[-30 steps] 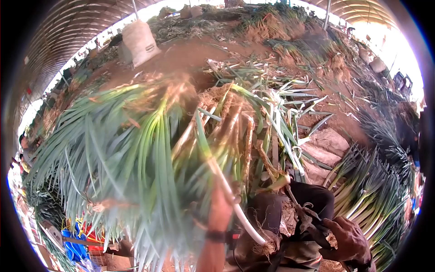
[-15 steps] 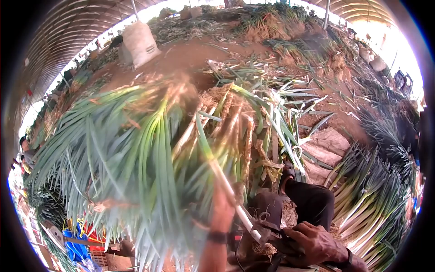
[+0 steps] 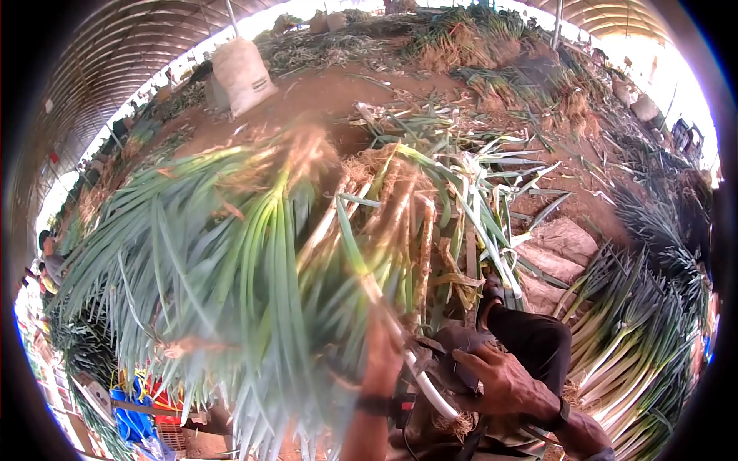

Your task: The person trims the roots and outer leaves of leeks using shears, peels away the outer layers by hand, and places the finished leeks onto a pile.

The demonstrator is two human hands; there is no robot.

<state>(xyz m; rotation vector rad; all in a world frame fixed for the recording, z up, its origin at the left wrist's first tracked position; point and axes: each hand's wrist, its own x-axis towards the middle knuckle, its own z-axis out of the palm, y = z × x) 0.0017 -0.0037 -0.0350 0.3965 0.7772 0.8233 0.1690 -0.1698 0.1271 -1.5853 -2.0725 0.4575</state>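
Note:
My left hand (image 3: 382, 342), blurred, wraps around the shaft of a leek (image 3: 436, 397). The stalk slants from its green top at upper left to a white base with stringy roots at lower right. My right hand (image 3: 503, 382) is closed around a dark tool (image 3: 440, 355) whose kind I cannot make out, its end right at the stalk just below my left hand. Beside my left arm lies a large heap of untrimmed leeks (image 3: 261, 223), roots away from me and green leaves toward me.
Leeks with pale shafts (image 3: 615, 369) lie piled at my right. Loose leaves (image 3: 492, 177) litter the soil ahead, with a flattened sack (image 3: 561, 246) near my foot. A full white sack (image 3: 242, 77) stands farther off. Blue plastic (image 3: 134, 419) shows at lower left.
My right hand and the dark tool have moved up and left along the stalk, from near the roots toward my left hand. The white base shows more fully.

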